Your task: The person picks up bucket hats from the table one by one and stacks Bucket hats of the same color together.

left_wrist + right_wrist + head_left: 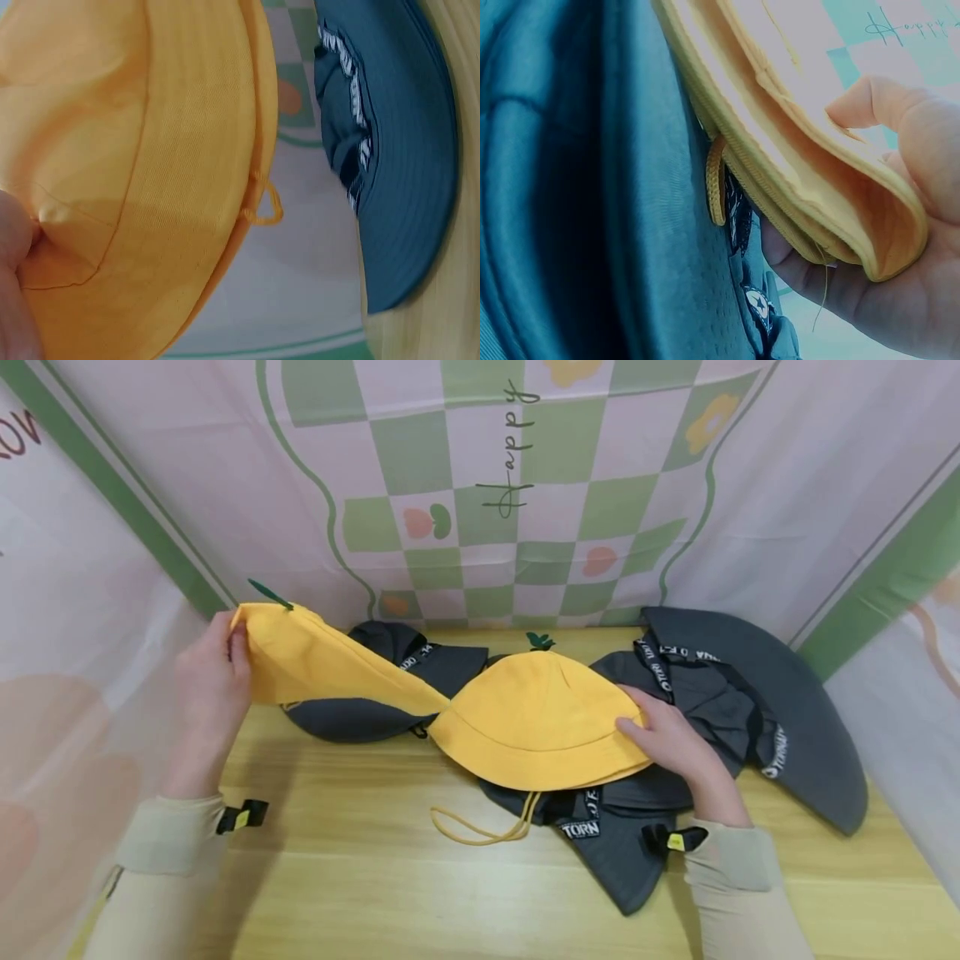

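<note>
My left hand (213,681) pinches a yellow bucket hat (315,664) at its left end, holding it raised and slanting down to the right. A green leaf stands on its top. In the left wrist view, the thumb presses into the crown of this yellow hat (187,150), and a short cord loop shows at its brim. A second yellow bucket hat (540,718), folded flat with leaves on top, is gripped at its right end by my right hand (667,735). The right wrist view shows its doubled brim (810,172) between thumb and fingers. The two yellow hats meet at their inner corners.
Dark grey wide-brimmed hats lie behind and under the yellow ones: one at left (345,720), one below centre (622,868), one at right (795,710). A yellow cord (480,841) hangs over the wooden table (375,893). A checked curtain (480,468) hangs behind.
</note>
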`<state>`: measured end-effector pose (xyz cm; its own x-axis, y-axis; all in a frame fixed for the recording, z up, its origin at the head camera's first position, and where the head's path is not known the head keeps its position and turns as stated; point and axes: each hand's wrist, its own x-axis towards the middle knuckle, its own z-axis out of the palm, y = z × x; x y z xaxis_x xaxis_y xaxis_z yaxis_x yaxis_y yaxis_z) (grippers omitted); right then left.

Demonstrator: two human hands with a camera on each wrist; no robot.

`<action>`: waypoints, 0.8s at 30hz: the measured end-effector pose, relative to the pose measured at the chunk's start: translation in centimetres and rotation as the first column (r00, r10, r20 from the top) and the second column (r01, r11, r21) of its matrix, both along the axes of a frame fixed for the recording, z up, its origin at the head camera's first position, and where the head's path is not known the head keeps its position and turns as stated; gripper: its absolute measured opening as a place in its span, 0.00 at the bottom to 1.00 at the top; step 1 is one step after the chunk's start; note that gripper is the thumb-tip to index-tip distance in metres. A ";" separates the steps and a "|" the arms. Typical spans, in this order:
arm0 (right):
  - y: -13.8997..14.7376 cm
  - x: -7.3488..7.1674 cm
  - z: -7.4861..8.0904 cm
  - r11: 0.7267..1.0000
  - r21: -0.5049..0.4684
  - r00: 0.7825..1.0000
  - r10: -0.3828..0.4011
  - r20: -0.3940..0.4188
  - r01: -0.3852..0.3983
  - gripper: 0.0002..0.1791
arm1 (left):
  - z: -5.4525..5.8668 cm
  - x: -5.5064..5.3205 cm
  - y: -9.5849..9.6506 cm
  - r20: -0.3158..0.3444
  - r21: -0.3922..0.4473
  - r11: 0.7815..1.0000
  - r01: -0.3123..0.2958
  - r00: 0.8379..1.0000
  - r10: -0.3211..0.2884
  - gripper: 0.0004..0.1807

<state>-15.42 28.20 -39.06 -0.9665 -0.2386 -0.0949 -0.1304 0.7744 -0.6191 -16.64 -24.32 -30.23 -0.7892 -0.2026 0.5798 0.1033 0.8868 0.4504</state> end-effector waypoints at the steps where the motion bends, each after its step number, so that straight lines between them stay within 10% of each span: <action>1: 0.0 0.0 0.0 1.000 -0.002 1.000 0.000 0.001 0.000 0.32 | -0.2 -0.1 0.3 -0.003 0.000 1.000 0.018 1.000 -0.018 0.19; 12: -0.1 0.1 0.2 1.000 -0.010 1.000 0.008 0.007 -0.007 0.32 | -2.8 -1.6 4.1 0.050 -0.019 0.974 0.227 0.973 -0.226 0.15; 24: 0.0 0.1 0.1 1.000 0.003 1.000 0.002 -0.004 -0.002 0.31 | -4.1 -2.9 8.8 0.219 0.012 0.911 0.413 0.888 -0.405 0.15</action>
